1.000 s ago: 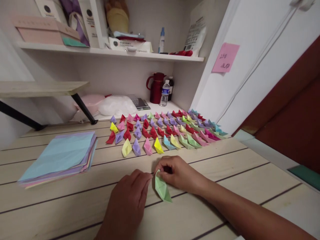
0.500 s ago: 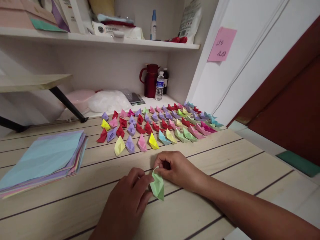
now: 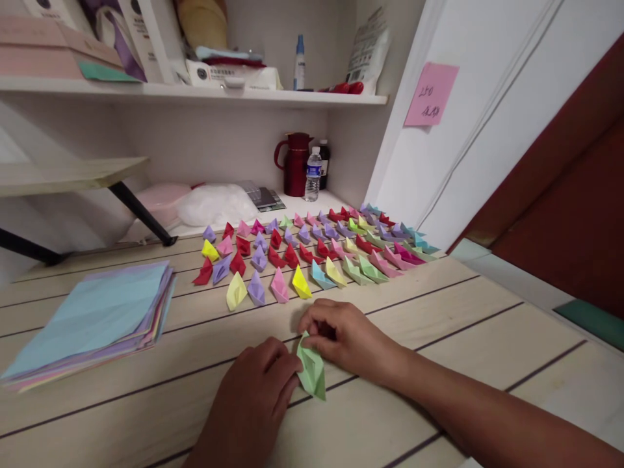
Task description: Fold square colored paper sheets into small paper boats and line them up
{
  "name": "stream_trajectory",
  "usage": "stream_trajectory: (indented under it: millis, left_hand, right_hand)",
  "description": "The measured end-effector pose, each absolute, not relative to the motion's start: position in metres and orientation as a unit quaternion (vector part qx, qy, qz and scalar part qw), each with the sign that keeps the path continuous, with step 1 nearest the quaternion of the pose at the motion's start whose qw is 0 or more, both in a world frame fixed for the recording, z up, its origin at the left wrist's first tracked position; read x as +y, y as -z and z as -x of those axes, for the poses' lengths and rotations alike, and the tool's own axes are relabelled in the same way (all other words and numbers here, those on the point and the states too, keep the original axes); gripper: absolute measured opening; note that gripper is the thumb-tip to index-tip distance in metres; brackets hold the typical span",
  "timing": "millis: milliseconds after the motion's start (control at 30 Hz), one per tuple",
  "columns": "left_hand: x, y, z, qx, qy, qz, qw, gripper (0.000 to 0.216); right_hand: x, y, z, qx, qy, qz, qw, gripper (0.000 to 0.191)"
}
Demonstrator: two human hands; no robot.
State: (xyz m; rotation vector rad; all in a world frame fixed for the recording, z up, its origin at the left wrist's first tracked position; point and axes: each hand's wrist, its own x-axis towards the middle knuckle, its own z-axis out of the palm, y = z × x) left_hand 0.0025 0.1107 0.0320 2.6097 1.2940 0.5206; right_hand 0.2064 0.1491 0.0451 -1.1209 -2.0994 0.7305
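Observation:
A light green folded paper boat point(image 3: 312, 372) lies on the wooden table point(image 3: 439, 325) between my two hands. My right hand point(image 3: 341, 338) pinches its far tip with fingers closed. My left hand point(image 3: 258, 390) grips its left side, fingers curled against the paper. Just beyond them stand rows of small folded paper boats point(image 3: 312, 250) in red, purple, pink, yellow, green and blue. A stack of pastel paper sheets point(image 3: 92, 322) lies on the table to the left.
Behind the table, a lower shelf holds a dark red jug point(image 3: 295, 164), a water bottle point(image 3: 312, 174) and a white plastic bag point(image 3: 214, 205). An upper shelf point(image 3: 195, 96) carries boxes and bottles. A pink sticky note point(image 3: 431, 95) hangs on the white door frame.
Both hands keep working the green boat in place, turning it slightly. The view has tilted a little, so everything sits a bit lower than half a second ago.

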Motion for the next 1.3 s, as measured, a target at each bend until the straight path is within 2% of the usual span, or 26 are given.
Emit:
stream_trajectory:
  millis: [233,467,633,733,800,933,1033,1167,1300]
  left_hand:
    - [0.106,-0.032,-0.001,0.456,-0.222,-0.859,0.067,0.013]
    - [0.103,-0.039,0.011,0.504,-0.347,-0.783,0.11,0.02]
    - [0.108,-0.039,0.007,0.549,-0.306,-0.771,0.101,0.032]
    - [0.111,-0.034,0.004,0.544,-0.274,-0.787,0.097,0.041]
    - [0.112,-0.029,0.004,0.521,-0.274,-0.805,0.079,0.048]
    - [0.111,-0.021,0.006,0.474,-0.283,-0.833,0.037,0.053]
    - [0.109,-0.022,0.007,0.472,-0.291,-0.832,0.042,0.049]
    - [0.107,-0.024,0.008,0.465,-0.287,-0.834,0.075,0.04]
    - [0.105,-0.025,0.008,0.45,-0.292,-0.843,0.054,0.035]
  right_hand:
    - [0.153,-0.057,-0.221,-0.742,-0.325,0.43,0.398,0.011]
    - [0.153,-0.066,-0.23,-0.729,-0.364,0.434,0.384,0.016]
    - [0.132,-0.062,-0.239,-0.701,-0.455,0.407,0.369,0.019]
    - [0.107,-0.051,-0.238,-0.706,-0.467,0.42,0.327,0.043]
    - [0.092,-0.043,-0.235,-0.74,-0.405,0.447,0.297,0.053]
    - [0.078,-0.034,-0.225,-0.798,-0.284,0.439,0.299,0.046]
    - [0.081,-0.034,-0.218,-0.814,-0.242,0.426,0.312,0.033]
    - [0.088,-0.036,-0.217,-0.794,-0.244,0.439,0.343,0.015]
    - [0.091,-0.038,-0.222,-0.775,-0.283,0.431,0.365,0.018]
